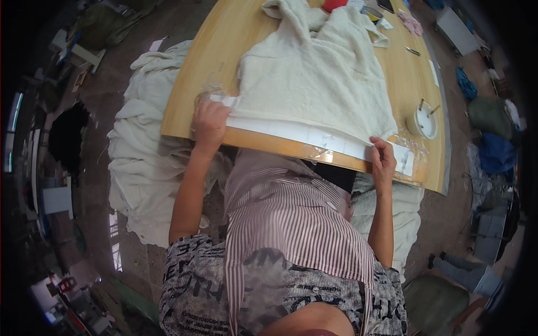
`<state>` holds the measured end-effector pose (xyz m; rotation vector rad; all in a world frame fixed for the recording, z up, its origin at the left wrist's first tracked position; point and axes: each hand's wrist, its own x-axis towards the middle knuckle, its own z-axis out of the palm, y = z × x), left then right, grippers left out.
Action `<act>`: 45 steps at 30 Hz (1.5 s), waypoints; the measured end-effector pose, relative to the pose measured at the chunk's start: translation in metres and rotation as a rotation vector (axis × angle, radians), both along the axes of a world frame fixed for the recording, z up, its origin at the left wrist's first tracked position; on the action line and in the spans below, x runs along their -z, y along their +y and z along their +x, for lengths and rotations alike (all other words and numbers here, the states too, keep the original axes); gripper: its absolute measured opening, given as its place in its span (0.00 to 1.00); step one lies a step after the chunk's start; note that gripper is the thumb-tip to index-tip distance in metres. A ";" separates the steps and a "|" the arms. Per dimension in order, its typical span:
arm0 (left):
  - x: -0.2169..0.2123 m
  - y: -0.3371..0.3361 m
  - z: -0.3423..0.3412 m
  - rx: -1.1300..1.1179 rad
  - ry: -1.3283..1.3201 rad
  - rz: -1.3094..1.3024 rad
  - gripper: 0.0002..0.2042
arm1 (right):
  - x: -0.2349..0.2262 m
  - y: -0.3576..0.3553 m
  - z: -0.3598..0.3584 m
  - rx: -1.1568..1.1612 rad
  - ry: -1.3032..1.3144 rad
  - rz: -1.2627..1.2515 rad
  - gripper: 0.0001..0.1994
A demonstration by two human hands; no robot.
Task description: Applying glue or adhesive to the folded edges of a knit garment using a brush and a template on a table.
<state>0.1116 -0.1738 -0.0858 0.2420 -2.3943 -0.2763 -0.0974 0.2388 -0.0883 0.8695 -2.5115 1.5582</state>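
Note:
A cream fleece garment with a hood-like upper part lies spread on the wooden table, its hem toward me. Under the hem, a long white strip runs along the near table edge. My left hand is closed at the hem's left corner, beside the strip's left end; its fingertips are partly hidden. At the hem's right end, my right hand pinches the fleece edge between thumb and fingers, over the strip. The hem is stretched fairly straight between both hands.
A white round tub with sticks in it stands at the table's right. Farther back lie small clippers, a pink cloth and a red item. Heaped cream fleece hangs beside the table on the left, with more at lower right.

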 end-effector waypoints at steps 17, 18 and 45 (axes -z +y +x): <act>-0.029 0.208 -0.122 0.584 -0.233 0.133 0.23 | -0.021 -0.001 -0.021 -0.129 0.318 0.172 0.05; -0.025 0.214 -0.121 0.597 -0.237 0.129 0.23 | -0.019 0.003 -0.022 -0.135 0.344 0.176 0.06; 0.002 0.270 -0.132 0.600 -0.261 -0.141 0.32 | -0.086 0.025 -0.074 0.385 0.598 0.329 0.14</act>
